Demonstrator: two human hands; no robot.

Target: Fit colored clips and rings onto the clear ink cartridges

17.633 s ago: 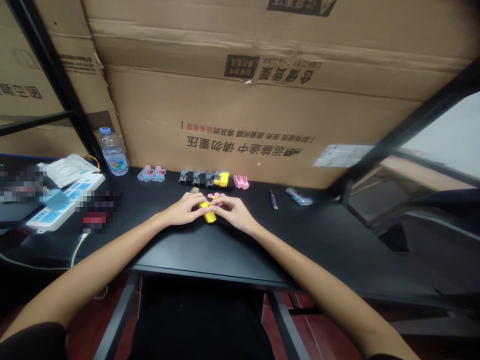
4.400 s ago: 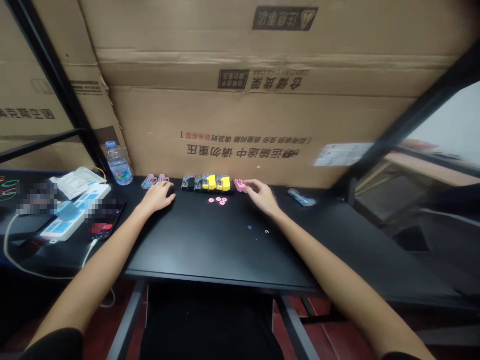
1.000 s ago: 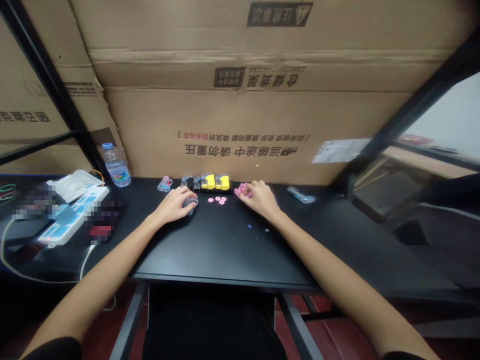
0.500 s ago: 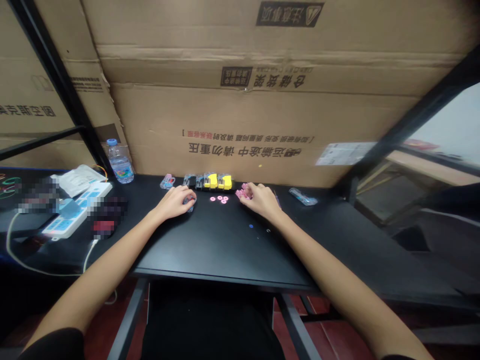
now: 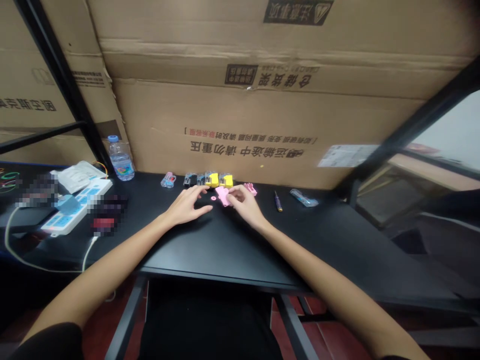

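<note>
My right hand (image 5: 245,204) pinches a flat pink plastic piece (image 5: 222,195) above the middle of the black table. My left hand (image 5: 186,205) is just to the left, thumb and fingers apart, with nothing visible in it. Between the hands lies a small pink ring (image 5: 213,198). Another pink plastic part (image 5: 250,189) sits behind my right hand. Along the back stand small yellow-and-clear plastic pieces (image 5: 226,180) beside black-and-clear ones (image 5: 190,179). To their left is a clear plastic piece with red and pink parts (image 5: 168,179).
On the right lie a small screwdriver (image 5: 278,202) and a clear plastic piece (image 5: 303,198). A water bottle (image 5: 121,159), a white power strip (image 5: 77,212) and cables occupy the left. A cardboard sheet (image 5: 225,110) rises along the table's back edge.
My right hand has moved left, bringing the pink piece toward the middle. My left hand has opened and shifted right; the clear-and-red item it held is out of sight. The screwdriver is now uncovered.
</note>
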